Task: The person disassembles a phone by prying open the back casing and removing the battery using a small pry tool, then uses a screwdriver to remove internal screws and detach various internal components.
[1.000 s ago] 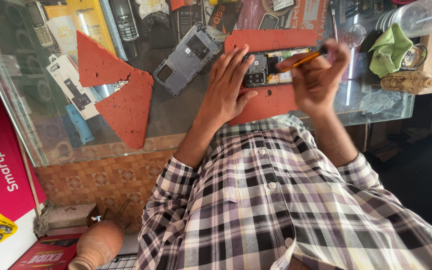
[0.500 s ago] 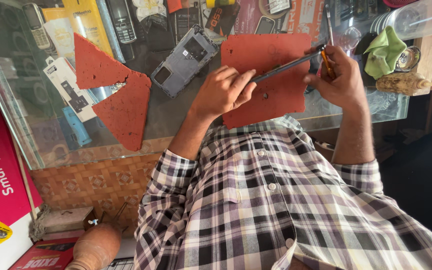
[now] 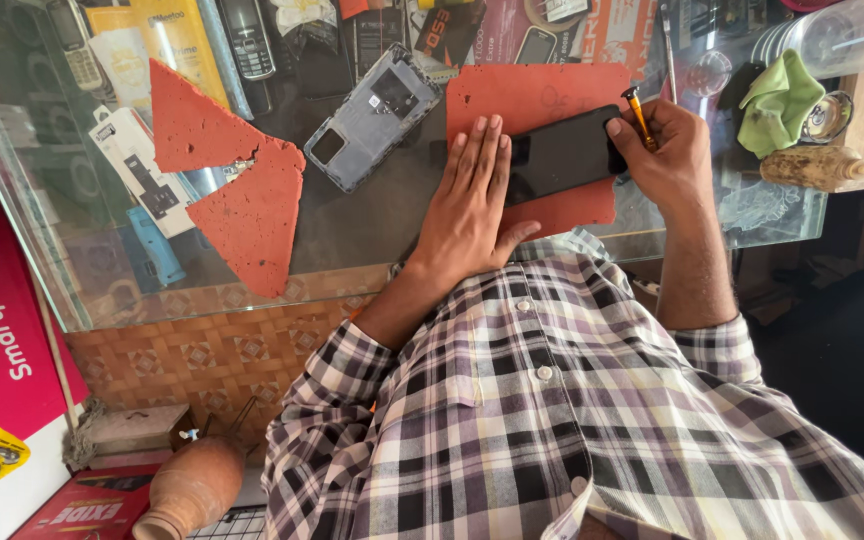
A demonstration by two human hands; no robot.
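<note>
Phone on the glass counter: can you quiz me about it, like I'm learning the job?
1. True or false: the left hand lies flat, fingers on the black phone.
2. What does the right hand hold? A) a hammer B) a yellow-handled screwdriver C) a spoon
3. Fill in: the phone lies on a ___ mat.
Key: 1 true; 2 B; 3 red.

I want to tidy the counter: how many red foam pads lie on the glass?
3. One red pad lies under the black phone by the hands. Two torn ones lie further along: pad and pad. Others may be hidden.
</note>
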